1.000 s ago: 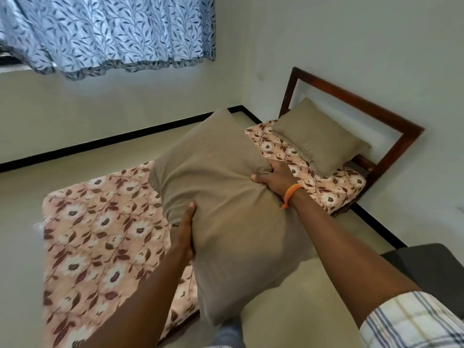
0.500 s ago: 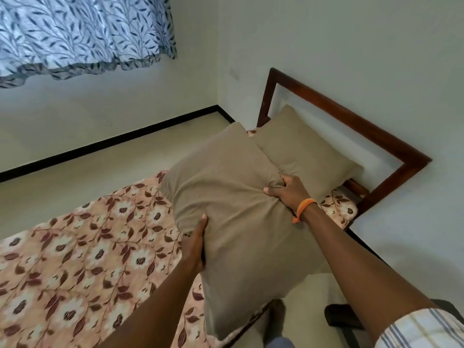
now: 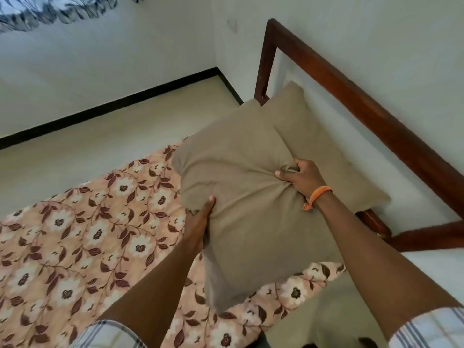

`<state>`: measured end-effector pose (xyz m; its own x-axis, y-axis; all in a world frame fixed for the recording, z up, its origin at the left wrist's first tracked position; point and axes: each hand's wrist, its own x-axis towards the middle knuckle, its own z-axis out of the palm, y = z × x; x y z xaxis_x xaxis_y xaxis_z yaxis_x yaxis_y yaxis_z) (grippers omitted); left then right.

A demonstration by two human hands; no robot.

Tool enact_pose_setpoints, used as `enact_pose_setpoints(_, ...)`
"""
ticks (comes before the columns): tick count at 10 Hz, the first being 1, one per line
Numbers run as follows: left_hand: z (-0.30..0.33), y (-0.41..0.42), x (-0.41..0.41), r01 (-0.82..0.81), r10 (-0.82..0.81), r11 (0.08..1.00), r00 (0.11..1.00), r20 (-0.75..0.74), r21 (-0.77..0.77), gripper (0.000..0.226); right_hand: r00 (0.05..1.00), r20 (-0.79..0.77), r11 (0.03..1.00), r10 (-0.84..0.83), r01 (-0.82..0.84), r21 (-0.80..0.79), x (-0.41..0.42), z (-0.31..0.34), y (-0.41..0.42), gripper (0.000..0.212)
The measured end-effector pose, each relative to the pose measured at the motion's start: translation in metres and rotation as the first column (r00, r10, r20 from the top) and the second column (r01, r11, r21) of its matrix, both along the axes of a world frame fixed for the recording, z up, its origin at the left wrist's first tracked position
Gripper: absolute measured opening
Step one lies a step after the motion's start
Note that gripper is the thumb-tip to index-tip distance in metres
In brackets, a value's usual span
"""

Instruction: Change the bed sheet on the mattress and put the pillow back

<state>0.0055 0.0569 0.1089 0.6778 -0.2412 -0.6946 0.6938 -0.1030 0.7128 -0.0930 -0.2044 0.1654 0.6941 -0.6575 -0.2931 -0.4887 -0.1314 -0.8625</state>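
Head view: the floral bed sheet [image 3: 82, 237] already covers the mattress, so the step in hand seems to be putting the pillow back. The brown pillow [image 3: 251, 212] is in the centre of the frame, held above the head end of the bed. The left hand [image 3: 199, 222] grips its lower left edge, fingers hidden behind it. The right hand [image 3: 301, 177] has its fingers clamped on a bunch of the cover. The next move probably calls for lowering it beside the second pillow [image 3: 324, 144], which leans at the wooden headboard [image 3: 356, 101] at upper right. A patterned curtain [image 3: 50, 11] hangs at upper left. Nothing blocks the way.
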Motion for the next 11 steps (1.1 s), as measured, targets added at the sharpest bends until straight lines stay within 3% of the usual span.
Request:
enact_pose_setpoints(1,-0.056,-0.064,0.013,0.052,-0.051,0.998,0.998,-0.024,0.042,0.102,1.0,-0.013,1.0,0.005,-0.005,-0.028,0.013,-0.043,-0.061,0.021)
enact_pose_setpoints(2,-0.133,-0.114,0.017,0.172,-0.154,0.976,0.979,-0.133,0.134,0.116,0.989,-0.147,0.996,0.032,-0.044,-0.075,0.014,-0.11,-0.108,0.032)
enact_pose_setpoints(3,-0.176,-0.144,-0.005,0.296,-0.234,0.935,0.929,-0.285,0.196,0.095,0.929,-0.356,0.981,0.107,-0.157,-0.116,0.002,-0.183,-0.127,0.106)
enact_pose_setpoints(4,-0.197,-0.154,-0.036,0.387,-0.296,0.881,0.9,-0.321,0.273,0.11,0.894,-0.448,0.979,0.007,-0.097,-0.177,-0.013,-0.218,-0.122,0.119)
enact_pose_setpoints(5,-0.209,-0.152,-0.045,0.448,-0.359,0.814,0.888,-0.286,0.369,0.142,0.914,-0.389,0.964,-0.12,0.012,-0.267,-0.017,-0.219,-0.113,0.116)
enact_pose_setpoints(6,-0.205,-0.152,-0.044,0.446,-0.356,0.821,0.888,-0.292,0.357,0.137,0.867,-0.493,0.966,-0.075,-0.059,-0.251,-0.029,-0.205,-0.104,0.124)
enact_pose_setpoints(7,-0.193,-0.149,-0.044,0.443,-0.358,0.85,0.883,-0.303,0.285,0.113,0.834,-0.551,0.984,-0.014,-0.087,-0.156,-0.042,-0.194,-0.105,0.127)
enact_pose_setpoints(8,-0.186,-0.146,-0.049,0.481,-0.423,0.836,0.872,-0.247,0.266,0.099,0.743,-0.668,0.974,-0.041,-0.121,-0.194,-0.049,-0.181,-0.106,0.11)
enact_pose_setpoints(9,-0.178,-0.14,-0.054,0.566,-0.507,0.784,0.821,-0.263,0.256,0.111,0.712,-0.692,0.95,-0.117,-0.122,-0.286,-0.057,-0.178,-0.096,0.102)
enact_pose_setpoints(10,-0.159,-0.128,-0.056,0.639,-0.582,0.726,0.767,-0.269,0.254,0.099,0.683,-0.702,0.893,-0.2,-0.168,-0.418,-0.06,-0.173,-0.073,0.096)
enact_pose_setpoints(11,-0.139,-0.117,-0.066,0.632,-0.628,0.681,0.764,-0.149,0.371,0.082,0.686,-0.694,0.851,-0.218,-0.214,-0.48,-0.068,-0.168,-0.041,0.082)
